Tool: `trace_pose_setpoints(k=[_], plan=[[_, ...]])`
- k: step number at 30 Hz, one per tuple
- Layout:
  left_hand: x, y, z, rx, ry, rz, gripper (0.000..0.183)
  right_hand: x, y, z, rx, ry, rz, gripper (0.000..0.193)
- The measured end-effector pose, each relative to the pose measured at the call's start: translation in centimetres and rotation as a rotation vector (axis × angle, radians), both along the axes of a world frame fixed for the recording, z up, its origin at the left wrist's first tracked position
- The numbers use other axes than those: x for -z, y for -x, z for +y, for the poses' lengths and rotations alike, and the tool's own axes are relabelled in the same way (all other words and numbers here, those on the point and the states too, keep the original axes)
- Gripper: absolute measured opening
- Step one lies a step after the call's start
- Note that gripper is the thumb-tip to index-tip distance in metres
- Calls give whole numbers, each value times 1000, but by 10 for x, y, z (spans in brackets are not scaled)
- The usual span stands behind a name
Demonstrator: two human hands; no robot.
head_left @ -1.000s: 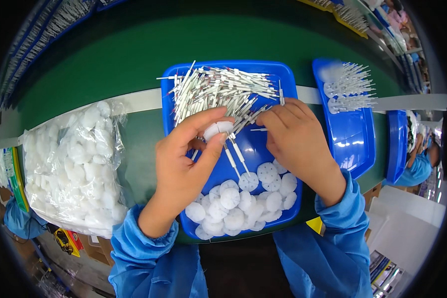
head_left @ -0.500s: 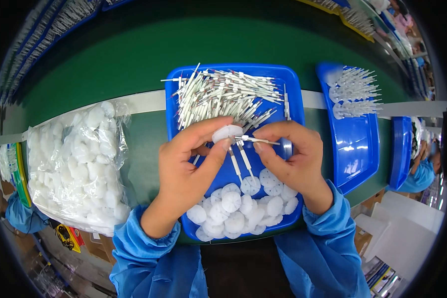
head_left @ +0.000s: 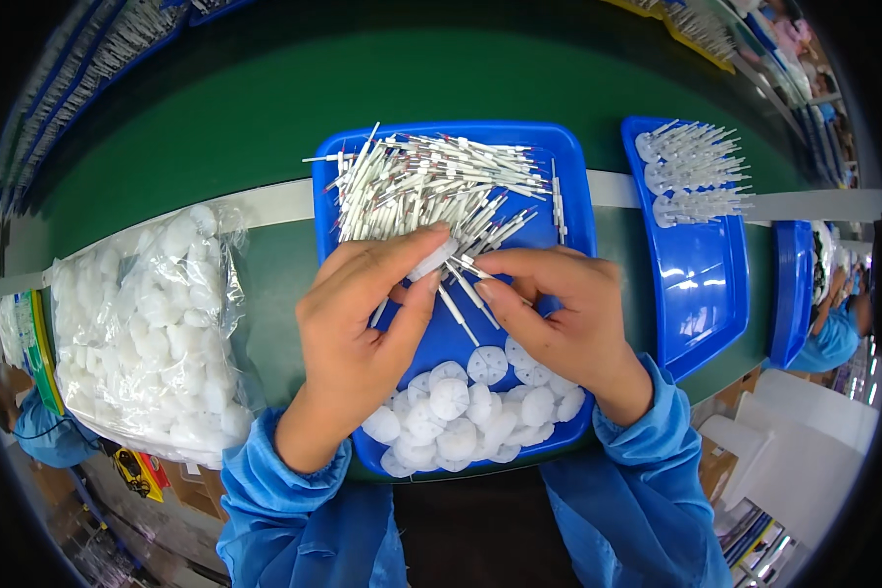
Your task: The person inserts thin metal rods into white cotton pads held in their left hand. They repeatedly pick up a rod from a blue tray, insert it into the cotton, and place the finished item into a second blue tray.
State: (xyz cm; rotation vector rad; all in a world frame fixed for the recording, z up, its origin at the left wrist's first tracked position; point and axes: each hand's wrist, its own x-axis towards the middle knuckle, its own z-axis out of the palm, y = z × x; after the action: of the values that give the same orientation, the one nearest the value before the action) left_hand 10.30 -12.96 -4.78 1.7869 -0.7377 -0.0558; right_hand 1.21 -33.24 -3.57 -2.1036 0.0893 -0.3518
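Note:
My left hand [head_left: 353,314] pinches a white round plastic disc [head_left: 433,262] between thumb and fingertips, tilted on edge. Close beside it, the fingertips of my right hand [head_left: 573,318] are closed on a thin white rod [head_left: 469,266] whose end meets the disc; whether it sits in a hole I cannot tell. Both hands are above a blue tray [head_left: 441,129]. A heap of white rods with thin metal tips [head_left: 421,191] fills its far part. Loose white discs [head_left: 451,416] with small holes are piled at its near end. Several rods show beneath my fingers.
A second blue tray [head_left: 701,294] to the right bears rows of discs with rods standing in them [head_left: 696,171]. On the left lies a clear plastic bag full of white discs [head_left: 157,343]. The green table [head_left: 294,88] extends behind. A co-worker's blue sleeve [head_left: 831,343] shows far right.
The disc in my left hand has tilted more onto its edge. My right hand has come left with the rod, closer to my left fingertips. The view has shifted slightly.

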Motion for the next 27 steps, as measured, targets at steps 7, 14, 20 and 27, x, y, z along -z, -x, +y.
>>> trace_pose_setpoints(k=[7,14,20,27], plan=[[-1,5,-2,13,-132,-230,44,14,-7,5,31,93,-129,13],[-5,18,-5,-35,-218,-227,41,10,-7,6,47,382,-239,12],[-8,19,-1,-27,-228,-60,40,8,-11,6,47,367,-266,13],[-2,6,-2,49,5,-5,45,1,-12,-10,-51,103,-254,28]])
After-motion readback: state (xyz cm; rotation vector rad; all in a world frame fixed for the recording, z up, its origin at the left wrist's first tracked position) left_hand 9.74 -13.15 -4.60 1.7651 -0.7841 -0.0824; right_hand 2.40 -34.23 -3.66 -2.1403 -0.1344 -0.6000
